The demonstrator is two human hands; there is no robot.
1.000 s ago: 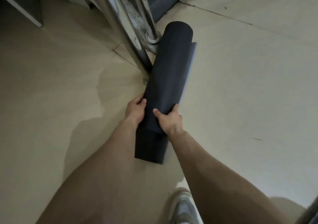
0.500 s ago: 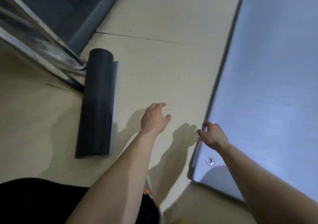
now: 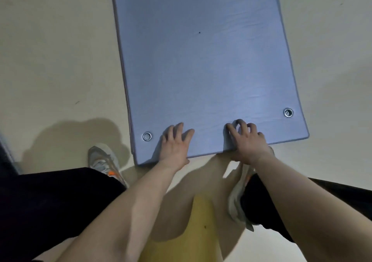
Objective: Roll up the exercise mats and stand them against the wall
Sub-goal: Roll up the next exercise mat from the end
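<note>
Yellow cloth (image 3: 201,231) fills the bottom middle of the view, with black clothing (image 3: 50,201) over the legs on either side. Two bare forearms reach forward from here. A grey left shoe (image 3: 104,161) with an orange mark stands on the beige floor (image 3: 50,50), near the mat's near left corner. A pale right shoe (image 3: 237,201) shows partly between the forearms, below the right wrist.

Beyond the shoes, both hands meet the near short edge of the blue-grey mat (image 3: 201,60), which lies flat and unrolled on the floor and runs away out of the top of the view. The left hand (image 3: 175,143) lies on the mat's top face, its fingers straight and spread. The right hand (image 3: 247,141), just beside it, has its fingers curled over the edge and grips it, and a small piece of the edge stands raised next to the forefinger.

A metal eyelet (image 3: 147,136) sits in the corner left of the left hand. A second eyelet (image 3: 288,112) sits in the corner right of the right hand.
</note>
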